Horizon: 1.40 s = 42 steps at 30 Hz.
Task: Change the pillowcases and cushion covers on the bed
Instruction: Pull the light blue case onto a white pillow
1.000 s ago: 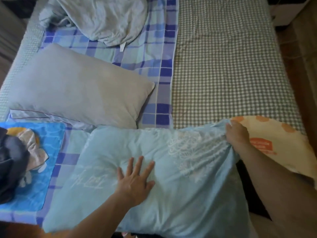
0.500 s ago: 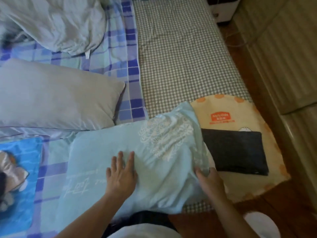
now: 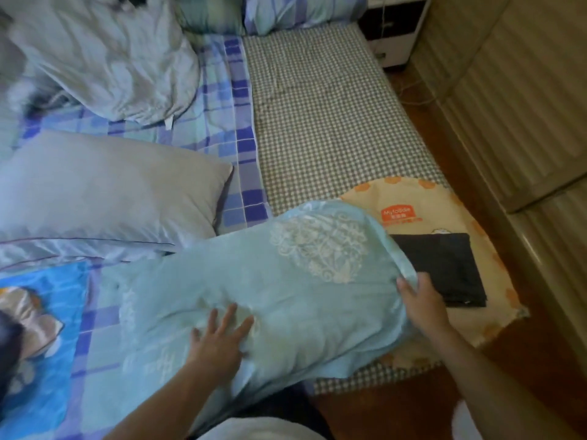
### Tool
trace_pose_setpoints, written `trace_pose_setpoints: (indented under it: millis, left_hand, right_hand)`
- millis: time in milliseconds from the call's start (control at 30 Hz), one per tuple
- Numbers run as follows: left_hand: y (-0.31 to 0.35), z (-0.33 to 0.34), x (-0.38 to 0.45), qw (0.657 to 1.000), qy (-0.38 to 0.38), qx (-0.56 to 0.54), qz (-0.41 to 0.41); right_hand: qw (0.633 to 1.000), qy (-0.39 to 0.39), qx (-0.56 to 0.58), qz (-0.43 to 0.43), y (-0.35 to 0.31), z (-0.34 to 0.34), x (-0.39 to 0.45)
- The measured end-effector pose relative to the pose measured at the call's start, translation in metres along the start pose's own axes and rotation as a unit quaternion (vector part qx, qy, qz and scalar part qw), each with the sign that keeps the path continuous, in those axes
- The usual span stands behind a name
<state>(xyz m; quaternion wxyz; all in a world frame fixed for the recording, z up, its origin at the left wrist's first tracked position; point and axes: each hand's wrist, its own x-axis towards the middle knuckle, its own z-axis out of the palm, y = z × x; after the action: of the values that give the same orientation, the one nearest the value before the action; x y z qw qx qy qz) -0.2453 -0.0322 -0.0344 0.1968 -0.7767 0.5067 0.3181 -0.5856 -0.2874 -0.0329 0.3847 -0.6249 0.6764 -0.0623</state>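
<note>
A pillow in a light blue pillowcase (image 3: 286,281) with a white lace print lies across the near edge of the bed. My left hand (image 3: 219,339) presses flat on its middle, fingers spread. At the pillow's right end my right hand (image 3: 419,300) holds the case's edge; its fingertips are hidden in the fabric. A bare grey pillow (image 3: 104,192) lies to the left behind it. A crumpled pale cover (image 3: 104,55) sits at the far left.
A peach cloth (image 3: 451,211) with a folded dark cloth (image 3: 444,268) on it lies at the bed's right corner. A blue printed cover (image 3: 41,312) is at near left. Checked sheet (image 3: 330,115), wooden floor and a wardrobe (image 3: 508,90) on the right.
My right hand moved from the pillow's far right corner down to its near right end. The view swung right, showing the dark cloth. My left hand stayed on the pillow.
</note>
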Motion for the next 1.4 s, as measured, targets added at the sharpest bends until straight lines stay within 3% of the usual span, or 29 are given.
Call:
trace_pose_setpoints:
  millis: [67,167,267,333,400,467,533,633,700,767,800,833,867,900,933,1000,1067,1167,1233,1300,1400]
  left_hand:
    - [-0.013,0.016,0.001,0.997,-0.012,-0.073,-0.039]
    - [-0.037,0.032,-0.005,0.994,-0.016,-0.094,-0.046]
    - [-0.041,0.034,-0.018,0.995,-0.042,-0.081,-0.029]
    - [-0.031,0.033,-0.024,0.998,-0.003,-0.065,-0.006]
    - [-0.029,0.034,-0.019,0.997,0.031,-0.072,-0.021]
    - [-0.033,0.04,-0.017,0.989,-0.004,-0.127,-0.076]
    - [-0.034,0.048,-0.019,0.984,-0.015,-0.146,-0.099]
    - [-0.03,0.061,-0.031,0.983,0.015,-0.157,-0.09]
    - [-0.025,0.066,-0.042,0.98,0.014,-0.171,-0.1]
    - [-0.023,0.067,-0.053,0.972,0.017,-0.207,-0.111]
    - [-0.024,0.068,-0.057,0.97,0.032,-0.212,-0.114]
    - [-0.027,0.07,-0.062,0.968,0.044,-0.217,-0.115]
    - [-0.031,0.074,-0.066,0.966,0.049,-0.226,-0.115]
    - [-0.037,0.076,-0.07,0.964,0.042,-0.233,-0.121]
    - [-0.041,0.077,-0.073,0.964,0.038,-0.23,-0.131]
    - [-0.051,0.077,-0.071,0.962,0.044,-0.224,-0.15]
    - [-0.055,0.062,-0.06,0.96,0.071,-0.223,-0.152]
    - [-0.051,0.027,-0.024,0.972,0.098,-0.186,-0.107]
    - [-0.043,0.001,0.007,0.976,0.124,-0.167,-0.072]
    - [-0.033,-0.021,0.036,0.976,0.145,-0.154,-0.046]
    - [-0.016,-0.043,0.068,0.977,0.166,-0.136,-0.011]
  right_hand:
    - [0.995,-0.088,-0.026,-0.024,0.015,0.014,-0.012]
    - [0.962,-0.157,-0.219,-0.045,0.056,-0.001,-0.01]
    - [0.961,-0.07,-0.263,0.041,0.078,-0.033,0.018]
    - [0.95,0.031,-0.292,0.106,0.067,-0.041,0.037]
    - [0.935,0.102,-0.32,0.118,0.03,-0.033,0.043]
    - [0.938,0.156,-0.305,0.041,-0.016,-0.015,0.035]
    - [0.94,0.181,-0.264,-0.116,-0.058,0.01,0.016]
    - [0.91,0.105,-0.246,-0.318,-0.09,0.082,-0.031]
    - [0.857,0.003,-0.259,-0.446,-0.1,0.134,-0.063]
    - [0.761,-0.084,-0.28,-0.579,-0.112,0.161,-0.071]
    - [0.718,-0.109,-0.298,-0.62,-0.115,0.165,-0.059]
    - [0.7,-0.121,-0.327,-0.623,-0.118,0.162,-0.039]
    - [0.721,-0.113,-0.363,-0.579,-0.12,0.153,-0.01]
    - [0.775,-0.103,-0.401,-0.478,-0.121,0.14,0.021]
    - [0.841,-0.094,-0.428,-0.317,-0.121,0.125,0.05]
    - [0.905,-0.093,-0.412,-0.047,-0.128,0.104,0.094]
    - [0.922,-0.094,-0.375,-0.006,-0.143,0.106,0.114]
    - [0.958,-0.074,-0.275,-0.025,-0.172,0.117,0.132]
    - [0.981,-0.049,-0.181,0.043,-0.178,0.114,0.162]
    - [0.986,-0.054,-0.116,0.111,-0.176,0.104,0.187]
    - [0.989,-0.068,-0.071,0.108,-0.173,0.095,0.209]
